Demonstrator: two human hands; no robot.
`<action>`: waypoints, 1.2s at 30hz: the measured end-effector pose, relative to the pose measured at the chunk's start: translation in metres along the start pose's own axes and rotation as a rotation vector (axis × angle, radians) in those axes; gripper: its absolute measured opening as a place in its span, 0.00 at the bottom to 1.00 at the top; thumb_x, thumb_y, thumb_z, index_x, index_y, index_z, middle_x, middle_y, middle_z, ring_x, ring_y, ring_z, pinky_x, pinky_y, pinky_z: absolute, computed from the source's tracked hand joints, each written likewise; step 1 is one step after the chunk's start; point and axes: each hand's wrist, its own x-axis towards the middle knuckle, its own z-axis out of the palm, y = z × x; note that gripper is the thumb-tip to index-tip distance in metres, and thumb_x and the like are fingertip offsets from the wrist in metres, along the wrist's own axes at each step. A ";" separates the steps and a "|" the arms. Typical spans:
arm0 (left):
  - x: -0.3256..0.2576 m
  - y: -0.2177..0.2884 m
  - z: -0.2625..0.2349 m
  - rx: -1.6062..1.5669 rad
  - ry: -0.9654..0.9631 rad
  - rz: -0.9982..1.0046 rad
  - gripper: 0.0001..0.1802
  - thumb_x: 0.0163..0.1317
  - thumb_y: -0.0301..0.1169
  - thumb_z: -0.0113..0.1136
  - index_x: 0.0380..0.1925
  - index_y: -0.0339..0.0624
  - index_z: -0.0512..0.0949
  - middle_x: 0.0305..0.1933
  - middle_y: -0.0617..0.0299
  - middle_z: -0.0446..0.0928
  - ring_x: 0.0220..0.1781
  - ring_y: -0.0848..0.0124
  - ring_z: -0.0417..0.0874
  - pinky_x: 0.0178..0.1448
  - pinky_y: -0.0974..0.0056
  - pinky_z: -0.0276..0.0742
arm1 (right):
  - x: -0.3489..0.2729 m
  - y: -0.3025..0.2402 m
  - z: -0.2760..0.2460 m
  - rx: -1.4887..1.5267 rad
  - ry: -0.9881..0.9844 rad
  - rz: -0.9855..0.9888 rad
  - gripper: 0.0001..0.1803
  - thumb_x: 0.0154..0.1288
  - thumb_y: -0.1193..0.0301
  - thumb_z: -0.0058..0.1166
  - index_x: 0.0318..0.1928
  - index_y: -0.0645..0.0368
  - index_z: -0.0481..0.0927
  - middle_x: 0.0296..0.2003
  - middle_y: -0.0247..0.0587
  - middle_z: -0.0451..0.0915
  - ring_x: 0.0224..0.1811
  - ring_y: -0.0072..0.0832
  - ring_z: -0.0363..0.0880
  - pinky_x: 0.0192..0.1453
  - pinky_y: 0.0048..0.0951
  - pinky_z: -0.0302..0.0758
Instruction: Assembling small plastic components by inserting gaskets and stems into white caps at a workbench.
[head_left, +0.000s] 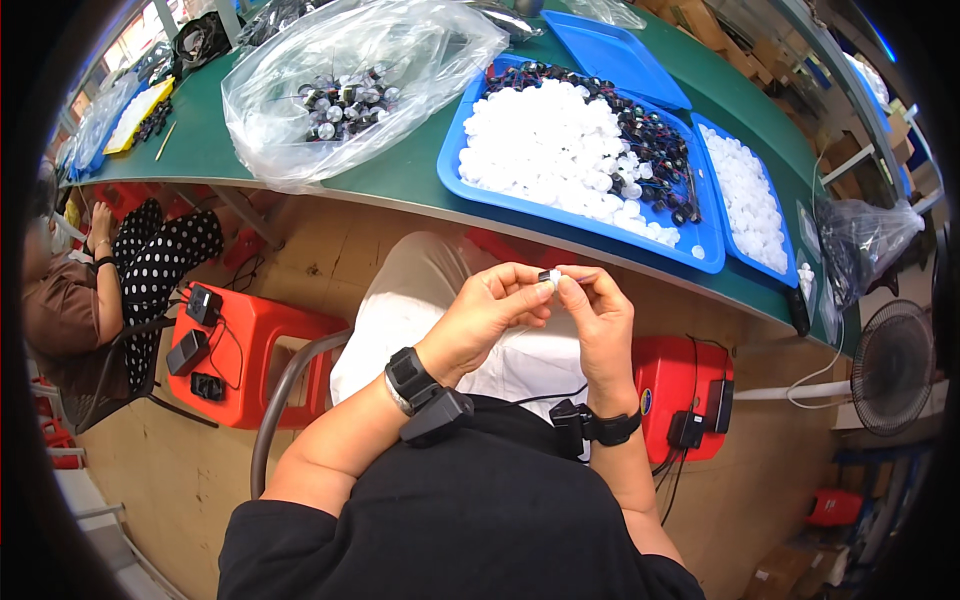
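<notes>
Above my lap, my left hand and my right hand meet fingertip to fingertip. Between them they pinch a small black-and-white part, mostly covered by the fingers. Its black end shows by the left fingers and a whitish end by the right thumb. Just beyond the hands, on the bench, a large blue tray bears a heap of white plastic caps and a pile of small black wired parts. Some pieces there show a clear or white cap joined to a black body.
A clear plastic bag of capped parts lies on the green bench. Another blue tray of white pieces stands right. Red stools flank me, carrying black devices with cables. A fan stands right; another person sits left.
</notes>
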 end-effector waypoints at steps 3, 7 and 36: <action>-0.004 0.007 0.004 0.236 0.019 0.099 0.13 0.65 0.31 0.62 0.46 0.36 0.77 0.39 0.64 0.80 0.37 0.78 0.80 0.43 0.72 0.78 | 0.002 -0.006 -0.007 0.018 -0.049 0.061 0.07 0.65 0.77 0.60 0.41 0.66 0.83 0.40 0.36 0.82 0.40 0.18 0.78 0.46 0.21 0.74; -0.005 0.007 0.004 0.455 0.010 0.103 0.13 0.66 0.30 0.61 0.46 0.36 0.76 0.36 0.64 0.80 0.36 0.79 0.79 0.42 0.73 0.77 | 0.004 -0.003 -0.019 -0.049 -0.132 0.062 0.07 0.64 0.77 0.60 0.41 0.66 0.83 0.39 0.36 0.83 0.40 0.18 0.78 0.46 0.20 0.74; 0.005 -0.015 -0.007 -0.354 -0.098 -0.226 0.16 0.71 0.45 0.52 0.47 0.46 0.77 0.47 0.62 0.79 0.44 0.74 0.79 0.52 0.64 0.76 | 0.002 -0.002 0.007 -0.465 -0.078 -0.327 0.20 0.57 0.72 0.65 0.51 0.62 0.79 0.40 0.42 0.79 0.41 0.32 0.78 0.48 0.31 0.74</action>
